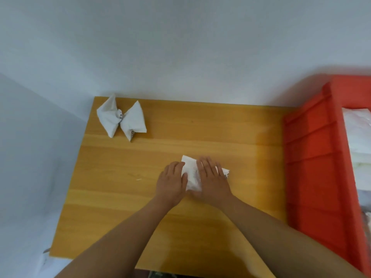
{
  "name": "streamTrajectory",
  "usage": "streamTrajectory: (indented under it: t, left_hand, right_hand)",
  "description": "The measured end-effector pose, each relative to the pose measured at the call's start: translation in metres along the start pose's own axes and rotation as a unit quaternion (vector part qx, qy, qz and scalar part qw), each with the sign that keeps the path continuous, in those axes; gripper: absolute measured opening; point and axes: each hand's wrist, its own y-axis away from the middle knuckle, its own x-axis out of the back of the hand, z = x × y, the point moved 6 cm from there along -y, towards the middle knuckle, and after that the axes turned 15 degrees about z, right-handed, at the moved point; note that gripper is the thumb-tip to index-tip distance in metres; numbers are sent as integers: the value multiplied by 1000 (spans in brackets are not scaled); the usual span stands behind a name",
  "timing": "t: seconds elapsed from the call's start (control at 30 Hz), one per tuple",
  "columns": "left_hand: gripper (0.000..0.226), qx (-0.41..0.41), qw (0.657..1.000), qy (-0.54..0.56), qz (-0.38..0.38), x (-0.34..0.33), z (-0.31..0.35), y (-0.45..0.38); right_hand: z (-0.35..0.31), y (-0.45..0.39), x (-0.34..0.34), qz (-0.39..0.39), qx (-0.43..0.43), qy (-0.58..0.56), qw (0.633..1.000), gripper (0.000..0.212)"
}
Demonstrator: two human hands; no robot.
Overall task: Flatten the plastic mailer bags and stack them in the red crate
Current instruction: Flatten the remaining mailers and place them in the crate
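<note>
A white plastic mailer bag [192, 173] lies on the wooden table [124, 197], near its middle. My left hand [171, 182] presses flat on the bag's left edge with straight fingers. Beside it, my right hand [212, 177] lies flat over the bag's right half, hiding much of it. A second white mailer bag [121, 118], twisted at its middle like a bow, sits at the table's far left corner. The red crate [313, 157] stands at the table's right side, with flat white bags [359, 133] stacked inside.
White walls [160, 47] close in behind and to the left of the table. The crate's tall ribbed wall rises right beside my right forearm. Bare wood lies between the two bags.
</note>
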Motion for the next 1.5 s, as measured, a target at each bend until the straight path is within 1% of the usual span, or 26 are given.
streamTrajectory:
  t: [0.03, 0.1, 0.17, 0.23, 0.3, 0.43, 0.53, 0.87, 0.97, 1.13, 1.2, 1.27, 1.37, 1.47, 1.5]
  left_hand:
    - [54, -38, 999, -12, 10, -4, 0, 0]
    - [57, -119, 992, -31, -3, -17, 4, -2]
    - [61, -181, 982, -36, -27, -31, 12, -4]
    - [63, -220, 973, -38, -50, -46, 20, -5]
    - [65, -237, 969, -43, -57, -55, 24, -5]
    - [64, -240, 968, -60, -40, -62, 20, -7]
    - [63, -224, 973, -44, -31, -67, 17, -8]
    - [63, -203, 978, -34, -28, -77, 14, -8]
    - [61, -206, 977, -47, -20, -79, 14, -6]
    - [58, -209, 973, -88, -31, -84, 14, -4]
    - [57, -207, 973, -98, -38, -84, 14, -4]
    - [58, -193, 973, -107, -61, -84, 14, -5]
    - [62, -169, 972, -119, -111, -82, 17, -6]
    - [64, -137, 973, -118, -148, -80, 16, -5]
    - [66, -129, 973, -118, -148, -77, 17, -6]
  right_hand:
    - [4, 1, -4, -3, 5, 8, 1000, 108]
    - [13, 4, -9, 1, 5, 9, 1000, 109]
    - [15, 9, -10, 21, 11, 11, 1000, 101]
    - [14, 12, -12, 50, 35, -1, 998, 88]
    - [15, 9, -12, 82, 56, -9, 995, 80]
    - [23, 2, -17, 115, 98, -12, 988, 81]
    - [24, -2, -18, 139, 123, -12, 983, 82]
    - [25, -2, -24, 146, 117, -10, 982, 81]
    - [25, -1, -27, 147, 122, 10, 982, 86]
    - [24, 1, -28, 153, 130, 26, 979, 90]
    - [22, 0, -28, 140, 129, 25, 982, 90]
    - [22, 0, -28, 116, 121, 23, 986, 90]
    - [23, -2, -28, 54, 105, 30, 993, 91]
    - [19, 0, -25, 3, 85, 24, 996, 91]
    - [21, 0, -24, -9, 74, 20, 997, 93]
